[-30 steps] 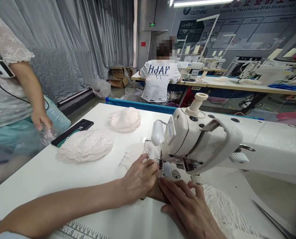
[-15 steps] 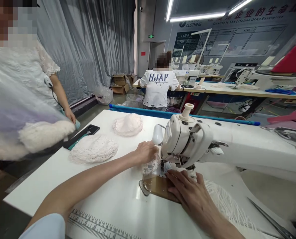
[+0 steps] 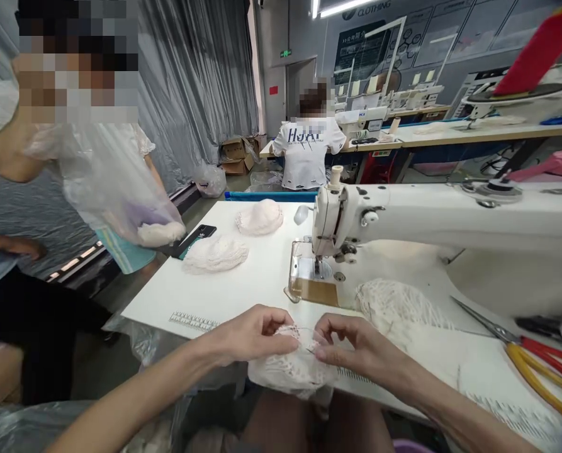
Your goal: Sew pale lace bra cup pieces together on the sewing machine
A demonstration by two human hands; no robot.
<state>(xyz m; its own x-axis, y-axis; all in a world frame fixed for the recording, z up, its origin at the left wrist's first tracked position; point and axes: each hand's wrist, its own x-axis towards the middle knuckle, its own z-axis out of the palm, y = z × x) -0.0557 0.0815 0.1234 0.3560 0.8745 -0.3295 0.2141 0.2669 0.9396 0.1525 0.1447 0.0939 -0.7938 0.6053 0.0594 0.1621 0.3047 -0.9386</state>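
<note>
At the table's front edge, my left hand (image 3: 262, 333) pinches a piece of white lace (image 3: 290, 371) that hangs over the edge. My right hand (image 3: 349, 343) closes fingertip and thumb on the lace's right side. A thin dark line shows by those fingertips; I cannot tell what it is. Beyond my hands stands the white sewing machine (image 3: 432, 211), its needle area bare of cloth. A heap of white stringy lace (image 3: 398, 305) lies right of the needle plate (image 3: 306, 267).
Two lace piles (image 3: 217, 253) (image 3: 260, 217) and a black phone (image 3: 202, 233) lie at the table's left. Yellow-and-red-handled scissors (image 3: 500, 330) lie at right. A person (image 3: 96, 163) with a clear plastic bag stands left; another (image 3: 309, 151) sits ahead.
Both hands have come back from the needle area to the table's front edge, with the lace between them. The view has shifted, and the standing person's bag has moved.
</note>
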